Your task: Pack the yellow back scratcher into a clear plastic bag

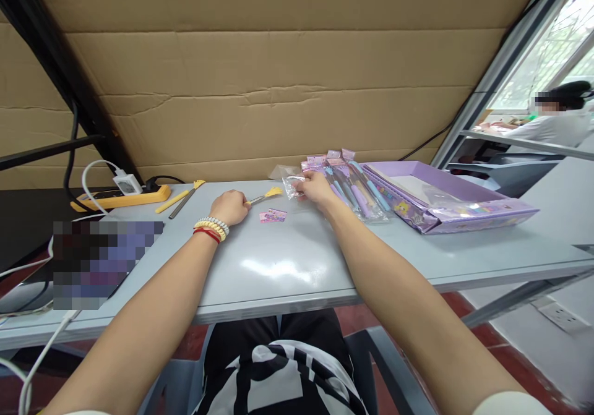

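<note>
Stick (265, 196), slim, grey, with flared yellow end, just beyond the small pink-and-purple printed card (273, 216). Probably light and stiff; best taken by the shaft. Long axis nearly crosswise, pointing right and slightly away at the yellow end. Pinched near its left end by the left hand (231, 206), left of the card. Pinched by the right hand (315, 187), right of the card: crinkled clear plastic sleeve (291, 185), likely soft, slippery. Farther right of the card: bagged blue and purple pens (358, 191), then open purple cardboard box (482, 216).
</note>
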`<state>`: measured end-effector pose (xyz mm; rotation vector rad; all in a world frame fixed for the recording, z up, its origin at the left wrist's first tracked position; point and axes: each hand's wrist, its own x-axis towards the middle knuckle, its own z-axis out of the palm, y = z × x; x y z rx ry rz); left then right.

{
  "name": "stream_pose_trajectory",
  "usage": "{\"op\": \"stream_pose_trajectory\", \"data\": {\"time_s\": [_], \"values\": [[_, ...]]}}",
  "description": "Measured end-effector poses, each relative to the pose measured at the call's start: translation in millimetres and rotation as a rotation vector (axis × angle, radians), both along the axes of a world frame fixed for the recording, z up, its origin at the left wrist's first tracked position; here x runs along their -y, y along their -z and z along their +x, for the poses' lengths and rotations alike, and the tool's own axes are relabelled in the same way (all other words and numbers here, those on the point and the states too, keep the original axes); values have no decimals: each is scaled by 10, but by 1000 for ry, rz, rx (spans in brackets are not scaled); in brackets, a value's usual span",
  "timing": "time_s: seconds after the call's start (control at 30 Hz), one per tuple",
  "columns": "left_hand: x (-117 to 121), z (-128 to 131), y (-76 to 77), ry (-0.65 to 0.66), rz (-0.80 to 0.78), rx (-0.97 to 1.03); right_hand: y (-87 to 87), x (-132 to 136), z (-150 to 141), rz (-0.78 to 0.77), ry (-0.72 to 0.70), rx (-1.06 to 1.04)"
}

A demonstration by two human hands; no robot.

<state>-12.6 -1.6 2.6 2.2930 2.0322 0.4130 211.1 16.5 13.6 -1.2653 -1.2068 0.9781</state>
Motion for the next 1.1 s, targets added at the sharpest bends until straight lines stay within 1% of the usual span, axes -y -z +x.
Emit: {"op": "stream_pose_trajectory", "data": {"time_s": [0.1,0.17,0.23,0.3,0.4,0.5,0.6,0.7,0.83,0.93,1.1], "values": [[-4,-4,-20,-43,97,31,-30,-31,22,70,50,-115],[-1,0,-34,-22,185,122,-54,-44,35,137,69,-234],[9,15,-40,44,248,235,-73,-54,44,201,78,-377],[23,40,-34,132,265,306,-88,-58,47,218,75,-483],[44,77,-13,260,250,321,-110,-36,40,177,29,-565],[53,88,4,317,220,296,-138,10,25,125,-64,-603],[56,76,7,310,201,305,-155,35,16,82,-125,-646],[62,68,-2,294,190,327,-158,19,24,72,-151,-683],[76,81,-14,276,186,332,-170,-3,51,88,-154,-761],[81,93,-12,279,182,331,-192,19,61,70,-146,-803],[80,102,1,282,187,328,-210,77,38,59,-188,-799]]}}
